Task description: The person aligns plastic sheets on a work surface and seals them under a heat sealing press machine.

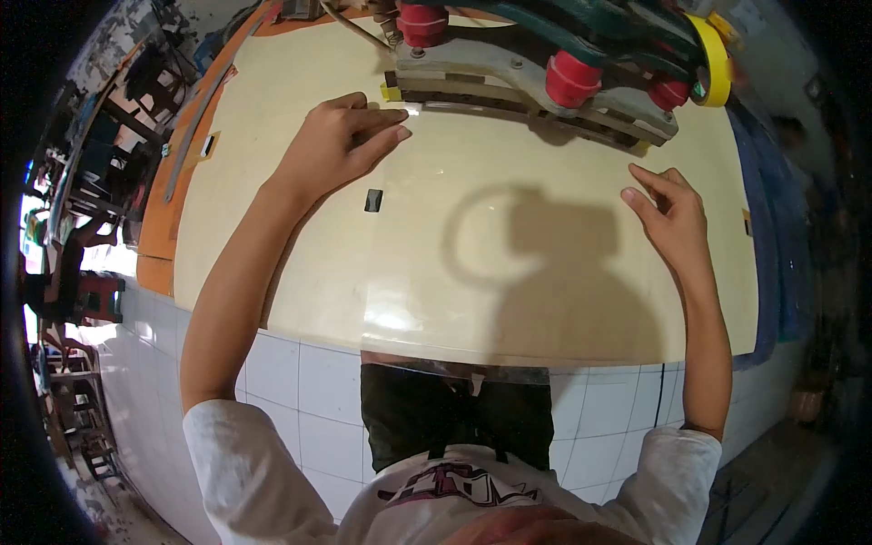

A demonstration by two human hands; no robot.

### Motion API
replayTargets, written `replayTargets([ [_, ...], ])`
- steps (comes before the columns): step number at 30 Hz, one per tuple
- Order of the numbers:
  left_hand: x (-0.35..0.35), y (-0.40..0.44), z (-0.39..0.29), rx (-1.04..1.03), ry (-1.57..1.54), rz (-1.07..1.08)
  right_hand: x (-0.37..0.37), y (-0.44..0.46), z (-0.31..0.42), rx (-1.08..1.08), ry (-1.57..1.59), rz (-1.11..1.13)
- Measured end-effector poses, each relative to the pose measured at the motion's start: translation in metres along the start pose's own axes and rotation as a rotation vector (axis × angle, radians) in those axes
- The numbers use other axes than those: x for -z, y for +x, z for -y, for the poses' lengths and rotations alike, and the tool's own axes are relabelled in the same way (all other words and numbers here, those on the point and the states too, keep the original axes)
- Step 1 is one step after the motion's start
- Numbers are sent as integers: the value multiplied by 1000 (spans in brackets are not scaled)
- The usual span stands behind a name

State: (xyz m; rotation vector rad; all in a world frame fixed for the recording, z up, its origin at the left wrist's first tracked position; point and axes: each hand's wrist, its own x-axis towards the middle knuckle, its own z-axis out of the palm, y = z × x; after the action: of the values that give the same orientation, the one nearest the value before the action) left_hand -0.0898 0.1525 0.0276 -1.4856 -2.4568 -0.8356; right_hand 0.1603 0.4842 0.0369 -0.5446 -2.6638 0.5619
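Note:
A transparent plastic sheet lies over the cream tabletop and hangs a little past its front edge. At the back, my left hand reaches to the sheet's left side, just below the machine's left end. Its index finger and thumb are stretched out and slightly apart. My right hand is beside the sheet's right side, below the machine's right end, thumb and index finger apart. Whether either hand touches the film is unclear. The machine has a long metal bar, a dark green frame and red knobs.
A small dark rectangular piece lies on the cream tabletop. A yellow ring is on the machine's right. Blue material borders the table at right; a metal strip lies along the left. Stools stand farther left.

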Motion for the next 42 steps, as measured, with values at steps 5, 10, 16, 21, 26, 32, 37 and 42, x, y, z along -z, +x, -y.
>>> replayTargets([
  [5, -3, 0, 1, -23, -9, -71, -2, 0, -4, 15, 24, -7],
  [10, 0, 1, 0, -16, 3, -3, -1, 0, -2, 4, 31, -1],
  [16, 1, 0, 0, -18, -7, -3, 0, 0, -1, 10, 36, -6],
  [21, 1, 1, -1, -41, 10, -15, 1, 0, -4, 28, 3, -1],
  [26, 0, 1, 1, -53, 37, -12, 3, -1, -2, 21, -2, -6],
  [32, 1, 1, 0, -95, 31, -38, 6, -2, 2, 8, -44, 8],
  [37, 0, -1, 0, -50, -9, -29, 9, -5, 0, 41, -67, -3],
  [42, 2, -1, 0, -102, 52, -54, 12, -4, 3, 12, -103, 40],
])
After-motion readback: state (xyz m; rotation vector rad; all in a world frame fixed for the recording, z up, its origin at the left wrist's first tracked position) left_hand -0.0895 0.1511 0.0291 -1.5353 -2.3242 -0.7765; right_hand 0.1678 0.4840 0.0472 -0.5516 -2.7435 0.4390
